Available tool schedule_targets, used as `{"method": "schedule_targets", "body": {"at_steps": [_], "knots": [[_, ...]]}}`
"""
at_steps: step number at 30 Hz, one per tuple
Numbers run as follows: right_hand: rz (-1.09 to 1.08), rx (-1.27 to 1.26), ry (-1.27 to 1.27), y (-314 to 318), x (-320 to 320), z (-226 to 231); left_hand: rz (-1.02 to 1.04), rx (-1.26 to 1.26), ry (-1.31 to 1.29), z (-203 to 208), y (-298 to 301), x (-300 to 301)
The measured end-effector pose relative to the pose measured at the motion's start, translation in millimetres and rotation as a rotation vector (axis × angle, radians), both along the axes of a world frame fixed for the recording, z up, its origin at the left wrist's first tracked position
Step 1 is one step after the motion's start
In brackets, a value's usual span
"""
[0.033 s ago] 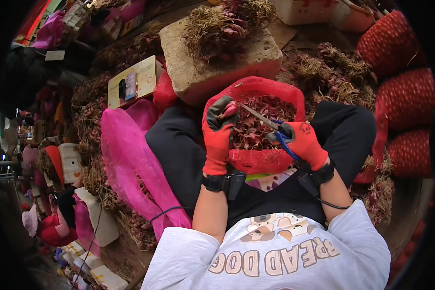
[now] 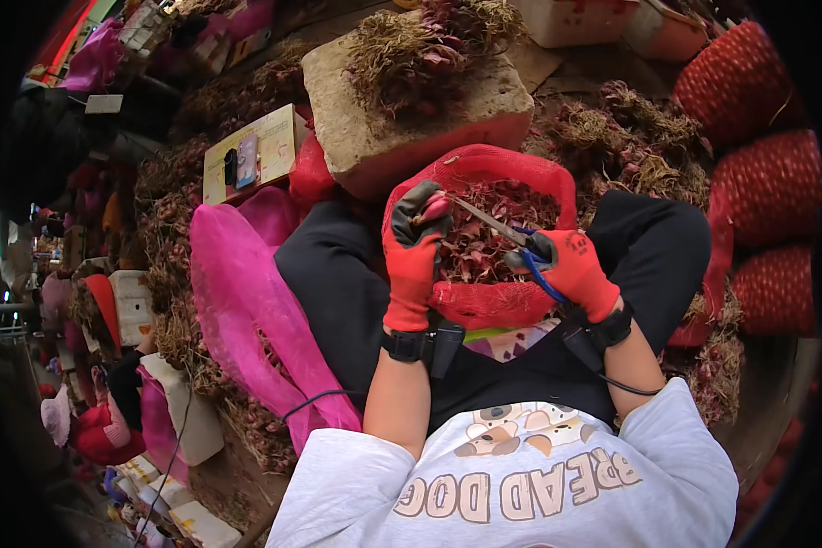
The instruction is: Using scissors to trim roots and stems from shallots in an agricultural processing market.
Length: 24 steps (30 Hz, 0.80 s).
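In a red and grey work glove, my left hand point(image 2: 416, 251) is closed on a small red shallot point(image 2: 434, 208). My right hand point(image 2: 575, 269), gloved the same way, grips blue-handled scissors point(image 2: 500, 225). Their blades reach left, with the tips close to the shallot; whether they touch it I cannot tell. Beneath both hands, between my legs, sits a red mesh bag point(image 2: 484, 160) with its rim rolled open. Loose reddish shallots or skins point(image 2: 479, 251) fill it; which of the two is hard to make out.
A pale foam block point(image 2: 356, 137) beyond the bag carries a bunch of dried shallots point(image 2: 420, 59). Left of it, a phone point(image 2: 247, 162) lies on a yellowish box point(image 2: 279, 151). Pink netting point(image 2: 247, 310) drapes beside my left leg. Full red mesh sacks point(image 2: 767, 183) are stacked at right.
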State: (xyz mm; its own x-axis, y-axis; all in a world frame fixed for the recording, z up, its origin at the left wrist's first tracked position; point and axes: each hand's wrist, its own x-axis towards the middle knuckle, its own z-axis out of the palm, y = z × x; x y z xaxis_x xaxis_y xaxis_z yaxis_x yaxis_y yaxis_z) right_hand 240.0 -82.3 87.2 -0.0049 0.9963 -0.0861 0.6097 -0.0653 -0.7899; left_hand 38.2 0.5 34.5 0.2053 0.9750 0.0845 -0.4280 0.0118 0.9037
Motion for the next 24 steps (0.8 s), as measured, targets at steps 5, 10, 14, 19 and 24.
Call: {"method": "schedule_targets", "body": {"at_steps": [5,10,14,19,24], "knots": [[0.006,0.030,0.001,0,0,-6,0.014,0.019,0.003,0,0,0],[0.008,0.007,-0.094,2,2,-11,0.028,0.070,0.080,-8,1,-2],[-0.010,-0.075,-0.096,-1,12,-21,-0.007,0.122,0.136,-2,0,1],[-0.097,-0.016,0.037,-1,13,-35,-0.149,-0.088,0.086,0,-2,3],[-0.164,-0.153,0.805,10,-5,-31,-0.498,-0.081,0.186,-1,-12,7]]}}
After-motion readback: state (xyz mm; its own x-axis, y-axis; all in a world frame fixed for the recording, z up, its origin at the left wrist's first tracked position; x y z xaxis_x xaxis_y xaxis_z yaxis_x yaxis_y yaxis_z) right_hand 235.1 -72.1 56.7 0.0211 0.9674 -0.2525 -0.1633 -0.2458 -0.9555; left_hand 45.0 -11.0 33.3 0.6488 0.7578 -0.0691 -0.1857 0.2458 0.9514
